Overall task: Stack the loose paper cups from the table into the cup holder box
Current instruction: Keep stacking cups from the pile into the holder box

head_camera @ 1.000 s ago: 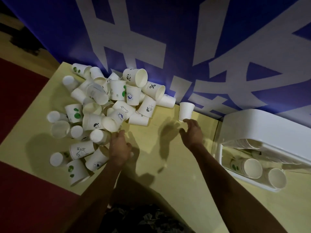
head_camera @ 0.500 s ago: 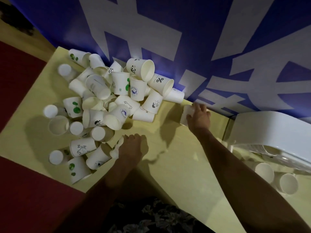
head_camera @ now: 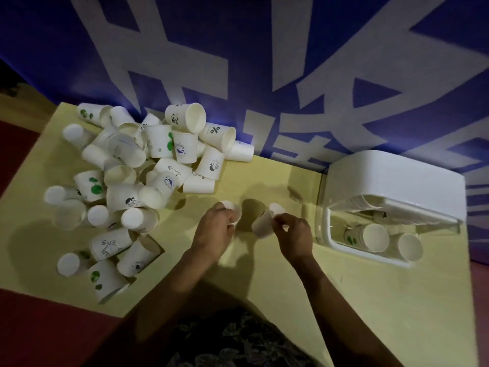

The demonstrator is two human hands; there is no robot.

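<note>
A heap of several loose white paper cups [head_camera: 148, 165] lies on the left half of the yellow table [head_camera: 264, 266], some printed with green or dark marks. My left hand [head_camera: 214, 231] grips one white cup [head_camera: 234, 211] above the table's middle. My right hand [head_camera: 293, 234] holds a second white cup [head_camera: 263, 223], tilted, close beside the first. The white cup holder box [head_camera: 397, 186] stands at the right, its lid raised, with two stacks of cups [head_camera: 370, 237] lying inside the clear front.
A blue banner with big white characters [head_camera: 264, 62] hangs right behind the table. Red floor [head_camera: 31, 327] shows past the table's left and front edges. My patterned clothing [head_camera: 232, 343] is at the bottom.
My left hand lifted a cup from the heap's edge and moved right. My right hand took the lone cup by the banner and brought it toward the middle, near the left one.
</note>
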